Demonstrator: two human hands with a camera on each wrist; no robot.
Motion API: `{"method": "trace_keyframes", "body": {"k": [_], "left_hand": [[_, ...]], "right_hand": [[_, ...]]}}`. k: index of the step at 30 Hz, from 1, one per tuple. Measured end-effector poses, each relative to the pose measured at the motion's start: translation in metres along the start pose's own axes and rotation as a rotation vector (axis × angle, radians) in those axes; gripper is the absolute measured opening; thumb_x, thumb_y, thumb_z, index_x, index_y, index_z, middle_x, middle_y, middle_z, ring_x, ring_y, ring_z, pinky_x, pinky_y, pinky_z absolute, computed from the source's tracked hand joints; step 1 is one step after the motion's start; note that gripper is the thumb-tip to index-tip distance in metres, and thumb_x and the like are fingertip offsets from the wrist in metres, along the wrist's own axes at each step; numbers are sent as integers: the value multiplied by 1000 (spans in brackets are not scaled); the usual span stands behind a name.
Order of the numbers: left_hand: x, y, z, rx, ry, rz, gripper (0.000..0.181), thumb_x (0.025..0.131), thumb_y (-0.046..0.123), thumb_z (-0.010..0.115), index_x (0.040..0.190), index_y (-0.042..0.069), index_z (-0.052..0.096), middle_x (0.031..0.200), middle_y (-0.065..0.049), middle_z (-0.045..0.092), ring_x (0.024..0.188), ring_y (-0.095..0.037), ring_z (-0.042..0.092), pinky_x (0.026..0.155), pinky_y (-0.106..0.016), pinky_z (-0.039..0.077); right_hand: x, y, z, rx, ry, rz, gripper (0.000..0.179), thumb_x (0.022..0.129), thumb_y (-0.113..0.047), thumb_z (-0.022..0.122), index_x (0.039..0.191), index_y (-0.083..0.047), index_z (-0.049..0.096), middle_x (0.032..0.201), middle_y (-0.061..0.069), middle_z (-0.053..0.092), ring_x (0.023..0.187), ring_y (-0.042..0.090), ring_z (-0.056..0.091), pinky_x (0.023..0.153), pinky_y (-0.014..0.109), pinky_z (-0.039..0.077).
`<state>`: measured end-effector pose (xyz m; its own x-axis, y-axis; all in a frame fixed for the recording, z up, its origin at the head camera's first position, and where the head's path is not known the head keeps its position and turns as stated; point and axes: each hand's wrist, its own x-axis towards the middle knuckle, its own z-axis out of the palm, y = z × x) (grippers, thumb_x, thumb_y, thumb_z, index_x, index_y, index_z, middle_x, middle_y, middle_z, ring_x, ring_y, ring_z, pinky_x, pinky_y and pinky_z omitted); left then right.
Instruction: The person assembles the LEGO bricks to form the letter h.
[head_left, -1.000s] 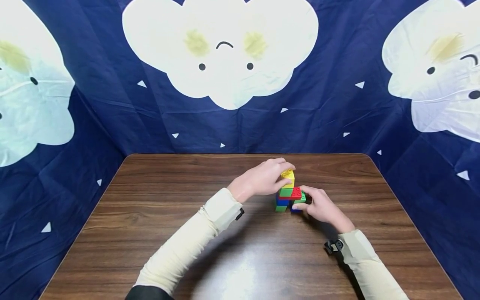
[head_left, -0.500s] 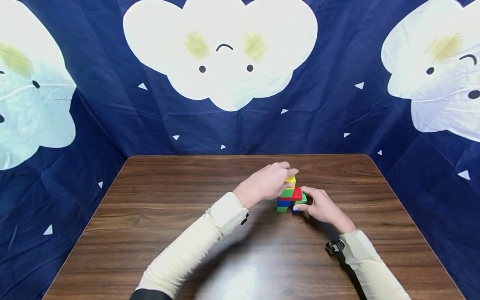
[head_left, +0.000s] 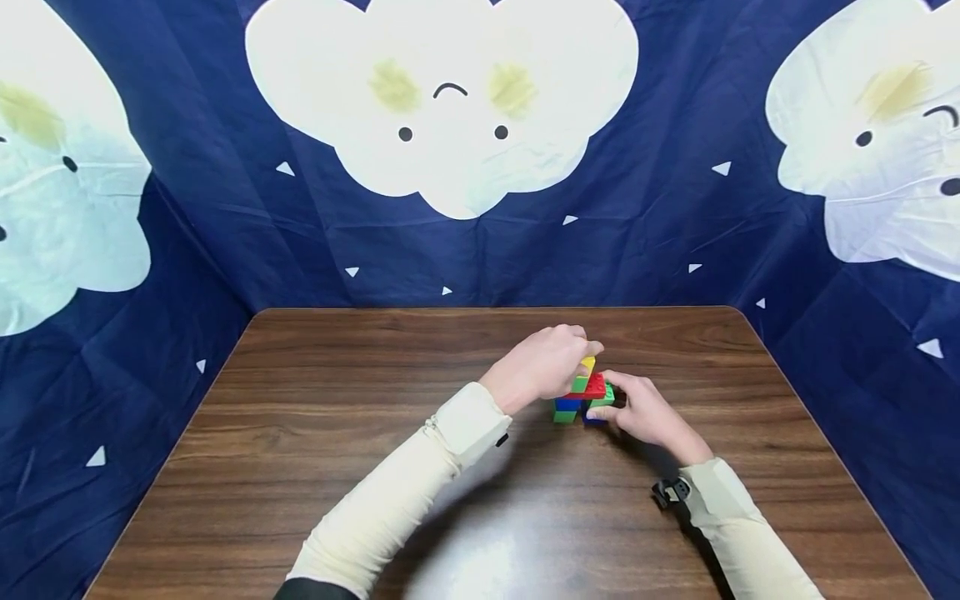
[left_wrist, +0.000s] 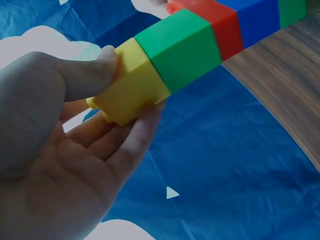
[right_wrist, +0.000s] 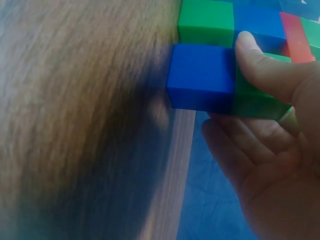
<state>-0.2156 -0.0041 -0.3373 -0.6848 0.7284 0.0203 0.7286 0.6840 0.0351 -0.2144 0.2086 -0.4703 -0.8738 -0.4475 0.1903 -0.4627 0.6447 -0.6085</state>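
Note:
A stack of toy building bricks stands on the table. From the top down it runs yellow brick (left_wrist: pixel 132 87), green brick (left_wrist: pixel 180 50), thin red brick (left_wrist: pixel 230 32), blue brick (left_wrist: pixel 259 22) and another green brick (right_wrist: pixel 206 22). My left hand (head_left: pixel 536 367) pinches the yellow brick between thumb and fingers, hiding much of it in the head view. Beside the stack's foot, my right hand (head_left: pixel 641 412) grips a green brick (right_wrist: pixel 262 97) that sits on a blue brick (right_wrist: pixel 202 77). The red brick reaches sideways toward this pair; whether they touch cannot be told.
The brown wooden table (head_left: pixel 315 400) extends around the bricks. Behind its back edge hangs a dark blue cloth (head_left: pixel 480 258) with white clouds and small triangles. A small black device (head_left: pixel 669 492) sits at the right wrist.
My left hand has moved slightly right and down over the yellow brick, covering more of it. The stack's upper bricks have shifted a little to the right. My right hand has barely moved.

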Motion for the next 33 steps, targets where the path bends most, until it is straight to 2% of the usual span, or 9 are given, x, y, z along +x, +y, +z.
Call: {"method": "trace_keyframes", "body": {"k": [6, 13, 16, 18, 21, 24, 28, 30, 33], "left_hand": [[1, -1, -3, -51, -33, -19, 42, 98, 25, 68, 139, 17, 63, 121, -5, 69, 101, -16, 67, 92, -25, 55], [0, -3, 9, -122, -21, 3, 43, 101, 24, 65, 143, 17, 59, 125, -5, 66, 103, -15, 64, 95, -23, 53], [-2, -4, 13, -204, -25, -20, 56, 101, 26, 64, 153, 20, 46, 123, -5, 64, 103, -16, 61, 96, -25, 52], [-7, -6, 16, -273, -26, -54, 70, 100, 31, 64, 160, 22, 30, 122, -6, 62, 103, -18, 59, 95, -27, 52], [-16, -9, 23, -382, -4, -110, 88, 100, 39, 64, 165, 23, 7, 131, -9, 58, 112, -21, 58, 100, -33, 50], [-25, -12, 33, -475, 51, -170, 97, 98, 42, 65, 164, 19, -2, 147, -13, 50, 129, -25, 54, 111, -38, 45], [-35, -15, 49, -586, 92, -254, 91, 98, 39, 67, 164, 12, 10, 158, -16, 41, 142, -29, 45, 116, -45, 39], [-37, -16, 61, -637, 106, -258, 81, 99, 36, 67, 161, 9, 23, 154, -15, 47, 140, -29, 49, 114, -45, 41], [-34, -17, 82, -717, 151, -226, 61, 100, 29, 66, 151, 6, 41, 139, -12, 60, 126, -25, 60, 106, -40, 49]], "right_hand": [[0, 1, 1, -3, 4, 9, 38, 82, -20, 85, 116, -13, 68, 102, -2, 74, 87, 12, 65, 81, 36, 56], [-2, 4, 1, -10, -43, 1, 37, 85, -27, 83, 117, -16, 67, 105, -6, 73, 89, 8, 66, 84, 35, 58], [-3, 5, 0, -41, -45, -32, 46, 83, -31, 85, 122, -14, 65, 111, -2, 73, 95, 12, 68, 86, 38, 58], [-4, 4, -2, -68, -30, -47, 59, 81, -34, 86, 130, -11, 62, 121, 4, 71, 104, 19, 69, 91, 43, 57], [-9, 0, -7, -103, 15, -48, 78, 79, -39, 88, 141, -6, 55, 136, 13, 64, 115, 30, 67, 94, 50, 55], [-14, -5, -14, -122, 67, -50, 81, 79, -39, 88, 144, -5, 53, 138, 16, 62, 114, 34, 66, 92, 52, 56], [-17, -8, -18, -154, 144, -94, 68, 80, -30, 88, 137, -7, 59, 127, 13, 68, 107, 32, 69, 86, 50, 58], [-18, -7, -17, -165, 177, -118, 59, 80, -25, 88, 131, -8, 64, 120, 10, 70, 104, 29, 70, 84, 48, 59], [-18, -4, -12, -158, 206, -138, 44, 81, -20, 87, 120, -8, 69, 112, 7, 72, 99, 27, 71, 81, 45, 60]]}}
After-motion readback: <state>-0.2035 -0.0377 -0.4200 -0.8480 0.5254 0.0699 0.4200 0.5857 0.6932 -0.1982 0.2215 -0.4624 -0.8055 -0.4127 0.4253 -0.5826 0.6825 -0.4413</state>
